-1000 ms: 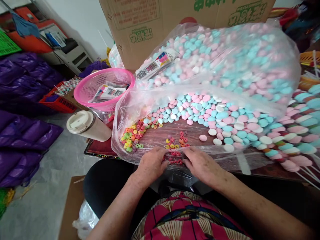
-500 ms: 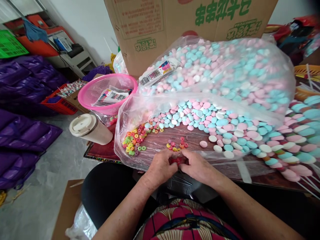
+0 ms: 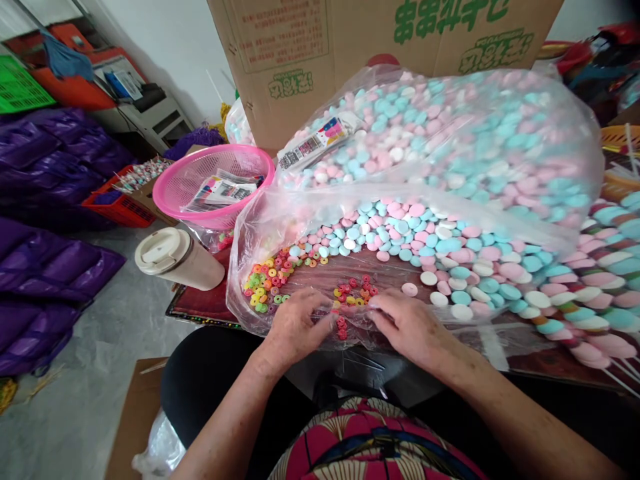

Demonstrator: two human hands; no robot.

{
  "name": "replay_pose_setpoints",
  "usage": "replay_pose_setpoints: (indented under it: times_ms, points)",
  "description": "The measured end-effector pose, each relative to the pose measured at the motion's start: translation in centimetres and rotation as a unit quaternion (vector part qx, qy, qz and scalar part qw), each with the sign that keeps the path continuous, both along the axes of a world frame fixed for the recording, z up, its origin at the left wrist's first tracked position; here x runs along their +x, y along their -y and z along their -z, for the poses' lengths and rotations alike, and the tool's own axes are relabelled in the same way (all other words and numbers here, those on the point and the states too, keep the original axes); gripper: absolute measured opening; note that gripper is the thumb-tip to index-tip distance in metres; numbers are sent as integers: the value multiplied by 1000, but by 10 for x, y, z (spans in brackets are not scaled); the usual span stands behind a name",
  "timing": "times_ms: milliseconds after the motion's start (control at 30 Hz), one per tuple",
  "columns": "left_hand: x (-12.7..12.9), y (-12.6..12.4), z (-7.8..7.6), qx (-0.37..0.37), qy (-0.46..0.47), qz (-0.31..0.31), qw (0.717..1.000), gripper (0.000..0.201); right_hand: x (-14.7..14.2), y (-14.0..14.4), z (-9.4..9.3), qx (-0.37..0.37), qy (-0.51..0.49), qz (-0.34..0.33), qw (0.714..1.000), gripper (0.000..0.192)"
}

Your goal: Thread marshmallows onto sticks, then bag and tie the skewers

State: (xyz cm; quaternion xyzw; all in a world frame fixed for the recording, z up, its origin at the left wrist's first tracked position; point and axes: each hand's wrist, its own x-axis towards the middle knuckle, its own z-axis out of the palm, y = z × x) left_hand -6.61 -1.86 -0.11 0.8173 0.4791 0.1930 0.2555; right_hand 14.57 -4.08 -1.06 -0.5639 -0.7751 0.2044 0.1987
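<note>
the left hand (image 3: pixel 295 327) and right hand (image 3: pixel 405 323) rest palm-down at the near edge of the clear plastic bag (image 3: pixel 350 193), fingers curled and pinched narrow over the film; whether either actually holds anything i cannot tell. between the two hands, just beside the left fingertips, lies a short row of red candy rings (image 3: pixel 342 327), its long axis running from the near edge away from the body. the left hand is the nearer of the two to it. just beyond the knuckles sits a small scatter of red and yellow rings (image 3: pixel 354 293), and further toward the bag's left edge a larger pile of mixed coloured rings (image 3: pixel 265 283). pink, blue and white candy discs (image 3: pixel 430 247) fill the far and right side. both forearms come in low from the body, wrists bent slightly down. a pink basket (image 3: pixel 215 177) and a beige tumbler (image 3: pixel 177 257) stand left of the bag.
</note>
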Motion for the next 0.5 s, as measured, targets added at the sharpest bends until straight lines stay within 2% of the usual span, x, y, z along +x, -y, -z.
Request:
replay_pose_setpoints:
  times_ms: [67, 133, 233, 267, 333, 500]
  points:
    - [-6, 9, -3, 9, -56, 73, 996, 23, -3, 9, 4, 20, 26, -50, 998, 10]
    - [-9, 13, -4, 14, -123, 113, 986, 30, -7, 12, 7, 38, 62, -69, 995, 10]
    - [-11, 17, -1, 16, -177, 147, 973, 13, -15, 8, 7, 51, 100, -72, 991, 10]
    - [-11, 17, 1, 22, -177, 158, 971, 7, -18, 7, 5, 58, 103, -69, 991, 11]
    - [-12, 19, 6, 39, -158, 175, 971, 11, -26, 4, 1, 79, 100, -87, 988, 14]
    - [-19, 26, 11, 68, -111, 172, 976, 15, -47, -5, 5, 99, 91, -245, 960, 9]
